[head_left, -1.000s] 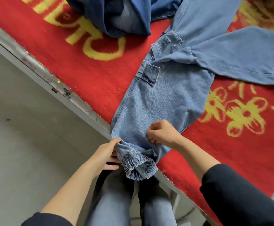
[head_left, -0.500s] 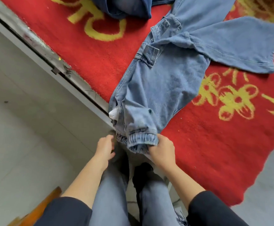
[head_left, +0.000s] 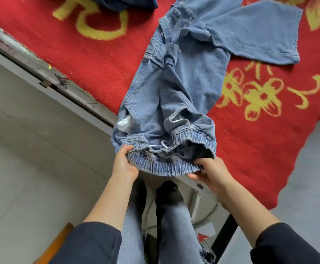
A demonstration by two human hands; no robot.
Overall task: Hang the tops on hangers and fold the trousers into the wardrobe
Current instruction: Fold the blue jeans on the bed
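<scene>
Jeans (head_left: 174,88) lie flat on the red rug (head_left: 98,60) covering the desk (head_left: 41,73). Long axis runs straight away from the person: elastic waistband (head_left: 165,166) hangs off the near edge, legs point to the far side. One leg (head_left: 260,31) is bent off to the right. Left hand (head_left: 124,165) and right hand (head_left: 212,173) have their fingers curled round the waistband ends. A darker denim piece (head_left: 125,2) sits at the far edge.

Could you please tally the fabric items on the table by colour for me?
Light blue: 1, the trousers, gripped at the waistband by the left hand and right hand.
Dark blue: 1, the denim garment.
Red: 1, the rug, yellow-patterned.
Total: 3.
</scene>
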